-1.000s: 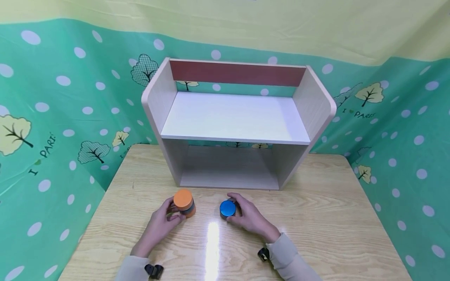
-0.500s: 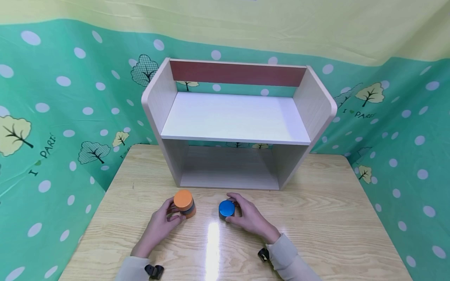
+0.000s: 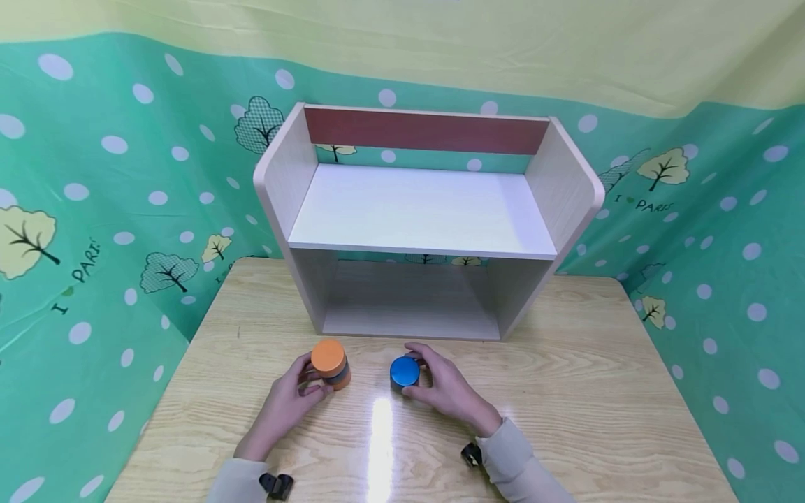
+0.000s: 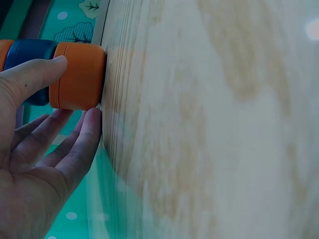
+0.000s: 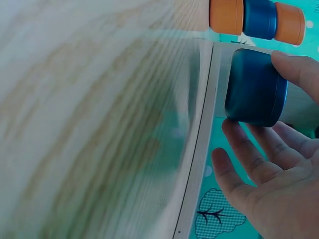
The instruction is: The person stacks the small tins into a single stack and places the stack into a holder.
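Observation:
A stack of small round tins stands on the table, with an orange tin [image 3: 328,357] on top, a dark blue tin [image 4: 31,52] in the middle and another orange tin [image 4: 82,77] at the bottom. My left hand [image 3: 294,392] holds the bottom orange tin from the left, thumb on its near side and fingers round the far side. Right of the stack, my right hand [image 3: 448,386] pinches a single blue tin [image 3: 404,372] between thumb and fingers. In the right wrist view a gap shows between that blue tin [image 5: 255,87] and the table.
Just behind the tins stands a two-level white shelf [image 3: 421,209] with a dark red back strip [image 3: 424,130]. The wooden table [image 3: 585,391] extends to both sides. A green patterned curtain [image 3: 126,188] hangs behind and at the sides.
The blue tin in my right hand has shifted slightly left, towards the stack. My left hand and the stack have not moved.

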Demonstrator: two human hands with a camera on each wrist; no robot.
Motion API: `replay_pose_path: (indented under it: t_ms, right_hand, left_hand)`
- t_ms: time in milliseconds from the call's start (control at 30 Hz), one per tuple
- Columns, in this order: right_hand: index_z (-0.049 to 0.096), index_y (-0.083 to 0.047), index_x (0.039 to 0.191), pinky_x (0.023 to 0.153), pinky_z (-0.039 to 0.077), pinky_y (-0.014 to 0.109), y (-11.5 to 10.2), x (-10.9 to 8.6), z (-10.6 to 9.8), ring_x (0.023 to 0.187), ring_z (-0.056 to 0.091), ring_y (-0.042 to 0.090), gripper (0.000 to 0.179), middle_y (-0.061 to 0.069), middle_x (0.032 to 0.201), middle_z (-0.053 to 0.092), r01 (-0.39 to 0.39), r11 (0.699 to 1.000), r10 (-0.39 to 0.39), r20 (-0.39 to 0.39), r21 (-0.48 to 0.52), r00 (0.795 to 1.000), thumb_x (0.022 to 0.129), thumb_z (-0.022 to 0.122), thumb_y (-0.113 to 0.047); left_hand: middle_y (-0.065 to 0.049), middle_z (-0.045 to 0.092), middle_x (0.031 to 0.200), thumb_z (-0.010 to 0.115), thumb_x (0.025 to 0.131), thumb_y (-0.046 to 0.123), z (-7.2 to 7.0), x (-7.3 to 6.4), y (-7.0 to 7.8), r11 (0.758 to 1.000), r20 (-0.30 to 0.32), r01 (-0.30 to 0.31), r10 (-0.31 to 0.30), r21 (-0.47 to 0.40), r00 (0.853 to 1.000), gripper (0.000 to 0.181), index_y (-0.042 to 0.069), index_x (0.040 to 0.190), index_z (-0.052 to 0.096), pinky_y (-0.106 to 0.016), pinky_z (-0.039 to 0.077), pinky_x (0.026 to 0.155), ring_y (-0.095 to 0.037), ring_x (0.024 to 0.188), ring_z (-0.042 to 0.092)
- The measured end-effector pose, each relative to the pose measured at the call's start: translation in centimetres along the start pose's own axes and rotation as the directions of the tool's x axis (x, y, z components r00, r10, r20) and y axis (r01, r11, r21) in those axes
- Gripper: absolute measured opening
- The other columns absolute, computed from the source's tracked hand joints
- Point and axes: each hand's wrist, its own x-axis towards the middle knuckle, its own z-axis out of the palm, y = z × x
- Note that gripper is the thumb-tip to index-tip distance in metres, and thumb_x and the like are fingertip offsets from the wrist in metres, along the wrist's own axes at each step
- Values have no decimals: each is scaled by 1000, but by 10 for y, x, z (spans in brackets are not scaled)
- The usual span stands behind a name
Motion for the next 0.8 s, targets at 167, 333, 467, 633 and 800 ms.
replay_pose_path:
  t_ms: [167,333,467,633,800]
  right_hand:
    - [39,-12,150,105,48,47,-3,0,-1,120,55,22,78,2,134,57,4,1000,-4,-2,-2,1000,85,82,-16]
    - [39,-12,150,105,49,45,-5,0,-3,120,56,20,78,2,134,57,18,1000,-18,-6,-10,1000,85,82,-16]
    - [39,-11,151,104,49,45,-6,-1,-4,119,56,20,79,3,134,57,49,999,-50,-10,-21,999,86,82,-18]
    - [39,-11,151,104,49,48,-9,-2,-5,119,57,21,78,4,135,57,81,996,-81,-14,-27,997,86,82,-21]
    - [39,-12,151,104,49,46,-13,-2,-6,118,57,19,78,2,135,57,76,996,-78,-23,-50,997,86,82,-20]
  left_hand:
    - [-19,54,138,80,86,9,0,0,0,1000,0,-2,2,-11,1000,72,5,146,42,-28,56,92,-33,119,59]
    - [-20,54,139,80,87,11,0,1,0,1000,1,-5,5,-19,1000,72,6,147,42,-29,56,93,-33,119,59]
    - [-19,54,139,80,87,12,0,0,0,1000,1,-4,5,-23,1000,71,6,147,42,-30,56,94,-33,119,59]
    - [-19,54,139,80,87,12,0,0,0,1000,5,5,-5,-29,1000,72,6,147,41,-29,56,94,-33,120,59]
    - [-19,54,139,81,86,9,0,0,1,999,1,16,-16,-35,1000,72,6,146,42,-28,56,93,-33,119,59]
